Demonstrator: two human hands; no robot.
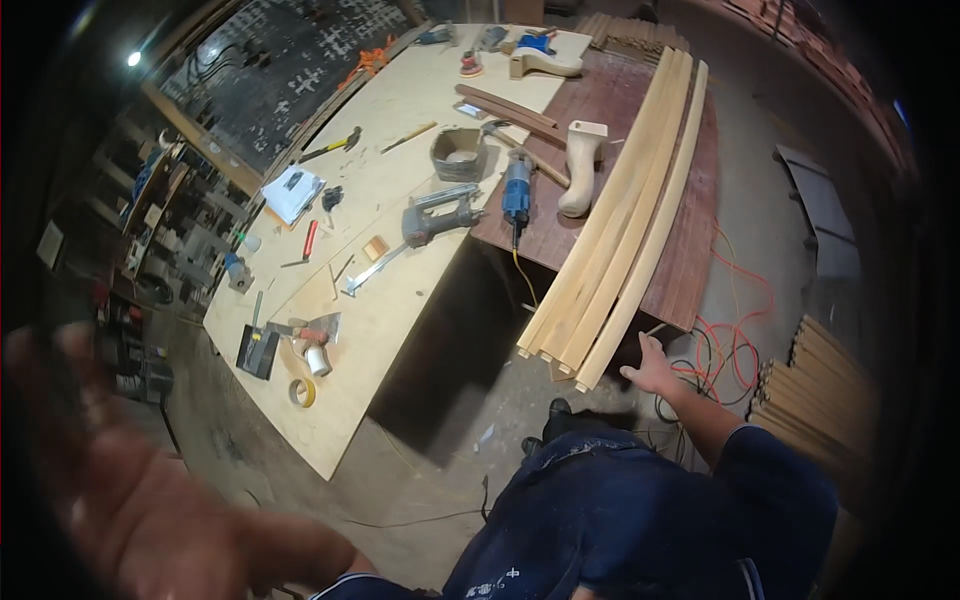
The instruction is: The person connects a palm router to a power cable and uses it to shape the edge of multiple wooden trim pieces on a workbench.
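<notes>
My left hand (pixel 150 480) is raised large and slightly blurred at the lower left, fingers apart, holding nothing visible. My right hand (pixel 650 365), fingers apart, is just right of the lower ends of several long pale wooden strips (pixel 620 230), near the corner of a reddish-brown board top (pixel 680 270); whether it touches either is unclear. Left of the strips lie a blue power tool (pixel 517 190) with a yellow cord and a curved pale wooden piece (pixel 580 165).
A plywood table (pixel 290 420) carries a nail gun (pixel 435 215), hammer (pixel 330 147), tape roll (pixel 302 392), plastic tub (pixel 455 155) and other tools. Orange and black cords (pixel 740 360) cross the floor at right, beside bundled wood (pixel 810 390) and leaning panels (pixel 815 210). Shelving (pixel 150 220) stands at left.
</notes>
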